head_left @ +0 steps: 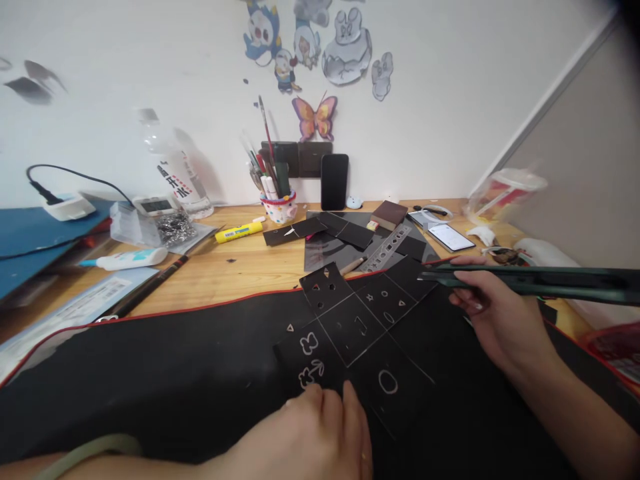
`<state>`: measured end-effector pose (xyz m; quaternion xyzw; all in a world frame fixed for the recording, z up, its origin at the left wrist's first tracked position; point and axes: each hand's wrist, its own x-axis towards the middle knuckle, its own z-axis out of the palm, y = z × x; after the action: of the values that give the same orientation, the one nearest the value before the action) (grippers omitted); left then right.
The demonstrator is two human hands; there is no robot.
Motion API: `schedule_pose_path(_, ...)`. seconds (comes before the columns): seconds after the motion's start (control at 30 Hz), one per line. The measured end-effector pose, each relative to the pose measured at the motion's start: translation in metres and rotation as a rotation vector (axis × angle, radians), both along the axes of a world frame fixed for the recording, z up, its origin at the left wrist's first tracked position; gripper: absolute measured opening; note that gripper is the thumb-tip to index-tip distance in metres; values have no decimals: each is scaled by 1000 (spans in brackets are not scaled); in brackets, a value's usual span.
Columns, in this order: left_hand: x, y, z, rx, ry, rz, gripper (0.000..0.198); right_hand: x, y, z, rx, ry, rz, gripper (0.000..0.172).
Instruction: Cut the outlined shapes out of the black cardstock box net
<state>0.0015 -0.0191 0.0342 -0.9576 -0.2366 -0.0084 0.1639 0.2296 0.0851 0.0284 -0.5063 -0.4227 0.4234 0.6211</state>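
A black card sheet [345, 347] lies tilted on the black mat [175, 373], marked off by pale lines into squares. Outlined shapes and some small cut-outs show on it: an oval, triangles, a star and a flower shape. My left hand [320, 433] rests on the sheet's near part, fingers lying against it and partly apart; I see nothing gripped in them. To the right, above the mat, my right hand [500, 327] is closed around a dark green utility knife [550, 283]. The knife's tip points left, over the sheet's far right corner, and looks clear of the card.
Behind the mat lie black card strips [345, 230], a clear stencil ruler [387, 250] and a lit phone [450, 235]. A pen cup [280, 208], dark upright phone [334, 181] and water bottle [175, 173] stand toward the wall. A yellow glue stick [239, 232] lies left.
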Motion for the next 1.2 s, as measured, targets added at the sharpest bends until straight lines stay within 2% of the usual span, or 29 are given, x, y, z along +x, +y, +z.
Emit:
schedule_pose_path(0.07, 0, 8, -1, -1, 13, 32, 26, 2, 1, 1, 13, -1, -21, 9)
schedule_pose_path(0.17, -5, 31, -3, -106, -32, 120, 22, 5, 3, 1, 24, -39, -55, 10)
schedule_pose_path(0.3, -21, 76, -4, -245, -276, 329, 22, 10, 6, 2, 66, -76, -87, 9)
schedule_pose_path(0.4, -35, 104, -9, -374, -478, 433, 26, 12, 8, 2, 71, -71, -90, 8)
schedule_pose_path(0.5, -44, 120, -20, -479, -639, 546, 41, 12, 7, 3, 61, -65, -77, 7)
schedule_pose_path(0.6, -49, 127, -31, -540, -695, 622, 50, 10, 5, 2, 60, -74, -22, 6)
schedule_pose_path(0.8, -51, 131, -43, -678, -719, 594, 51, 8, 0, -1, 21, -197, 86, 11)
schedule_pose_path(0.9, -52, 133, -46, -716, -728, 543, 44, 5, -2, 0, -13, -227, 134, 14)
schedule_pose_path(1.03, -52, 133, -44, -714, -733, 498, 35, -2, -6, 5, -60, -243, 143, 15)
schedule_pose_path(1.2, -49, 129, -35, -717, -762, 489, 30, -3, -8, 8, -65, -239, 166, 17)
